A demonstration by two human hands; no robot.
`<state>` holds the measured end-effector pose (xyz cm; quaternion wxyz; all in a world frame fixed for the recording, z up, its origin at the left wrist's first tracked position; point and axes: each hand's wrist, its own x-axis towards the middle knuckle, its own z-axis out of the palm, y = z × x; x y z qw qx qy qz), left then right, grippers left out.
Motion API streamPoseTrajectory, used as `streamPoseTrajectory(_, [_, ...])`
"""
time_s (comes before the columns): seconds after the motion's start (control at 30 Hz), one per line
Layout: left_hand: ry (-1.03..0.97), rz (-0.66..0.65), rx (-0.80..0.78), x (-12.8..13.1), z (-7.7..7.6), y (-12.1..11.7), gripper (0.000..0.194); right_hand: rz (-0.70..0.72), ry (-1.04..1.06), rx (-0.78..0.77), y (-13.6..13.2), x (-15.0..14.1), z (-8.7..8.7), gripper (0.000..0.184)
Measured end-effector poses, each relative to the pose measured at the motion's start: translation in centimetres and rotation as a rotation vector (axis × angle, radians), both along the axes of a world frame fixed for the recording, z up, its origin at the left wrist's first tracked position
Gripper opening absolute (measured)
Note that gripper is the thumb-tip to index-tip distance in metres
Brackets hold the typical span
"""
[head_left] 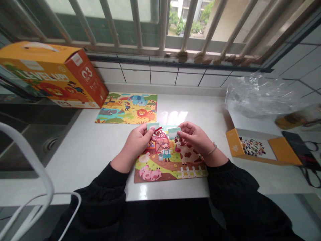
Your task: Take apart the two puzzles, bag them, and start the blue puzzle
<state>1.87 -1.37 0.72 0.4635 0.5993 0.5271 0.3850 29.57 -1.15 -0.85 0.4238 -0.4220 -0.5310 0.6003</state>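
Observation:
A farm picture puzzle point(165, 164) with a barn, a farmer, a pig and a cow lies flat on the white counter in front of me. Over its upper left part, my left hand point(137, 142) pinches a small light-green puzzle piece point(152, 126) between thumb and fingers. Close by on the right, my right hand point(197, 139) grips a second pale-green puzzle piece point(173, 133). The two pieces are held apart above the barn. My hands cover parts of the puzzle's top edge and right side.
An animal picture board point(127, 108) lies behind, beside a large orange box point(85, 80). To the right are an open yellow box point(234, 144) with a small patterned sheet, clear plastic wrap point(260, 95) and a black phone point(299, 149). A sink point(32, 134) and white cable point(37, 160) are left.

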Motion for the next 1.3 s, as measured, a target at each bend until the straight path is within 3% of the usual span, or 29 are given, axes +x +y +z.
streamPoseTrajectory(0.1, [-0.098, -0.171, -0.093, 1.4, -0.3, -0.6, 0.038, 0.015, -0.044, 0.03, -0.2, -0.8, -0.7, 0.05])
streamPoseTrajectory(0.2, [-0.066, -0.256, -0.085, 2.2, -0.9, -0.9, 0.035, 0.007, -0.244, 0.135, -0.1, -1.0, -1.2, 0.045])
streamPoseTrajectory(0.33, [0.06, -0.157, -0.091, 1.8, -1.5, -0.6, 0.02, -0.101, -0.624, 0.443, 0.2, 0.0, -1.1, 0.03])
streamPoseTrajectory(0.4, [0.098, -0.07, -0.078, 1.3, -1.7, -0.2, 0.02, -0.13, -0.793, 0.565, 0.4, 0.7, -1.2, 0.035])
streamPoseTrajectory(0.5, [0.085, 0.019, -0.09, 0.8, -2.1, 0.4, 0.025, -0.068, -0.92, 0.614, 0.8, 1.4, -1.7, 0.044])
streamPoseTrajectory(0.63, [-0.082, -0.014, -0.233, 1.3, -2.1, 0.3, 0.031, -0.007, -0.84, 0.623, 0.7, 1.3, -1.8, 0.04])
streamPoseTrajectory(0.77, [-0.199, -0.035, -0.384, 1.9, -1.6, -0.2, 0.037, -0.085, -0.709, 0.601, -0.3, 0.3, -0.3, 0.017])
streamPoseTrajectory(0.87, [-0.291, -0.075, -0.483, 2.2, -1.5, -0.4, 0.026, -0.142, -0.603, 0.6, -1.0, -0.7, 0.7, 0.019])
streamPoseTrajectory(0.93, [-0.353, -0.121, -0.52, 2.3, -1.5, -0.4, 0.021, -0.087, -0.552, 0.627, -1.1, -1.2, 0.9, 0.021])
streamPoseTrajectory(1.03, [-0.403, -0.194, -0.511, 2.4, -1.7, -0.4, 0.029, 0.08, -0.529, 0.659, -1.0, -1.6, 0.6, 0.024])
streamPoseTrajectory(1.13, [-0.381, -0.209, -0.482, 2.5, -1.7, -0.5, 0.035, 0.142, -0.529, 0.671, -0.9, -1.6, 0.2, 0.021])
streamPoseTrajectory(1.3, [-0.184, -0.241, -0.341, 2.3, -1.5, -0.7, 0.023, -0.04, -0.599, 0.697, -0.4, -1.0, -0.3, 0.01])
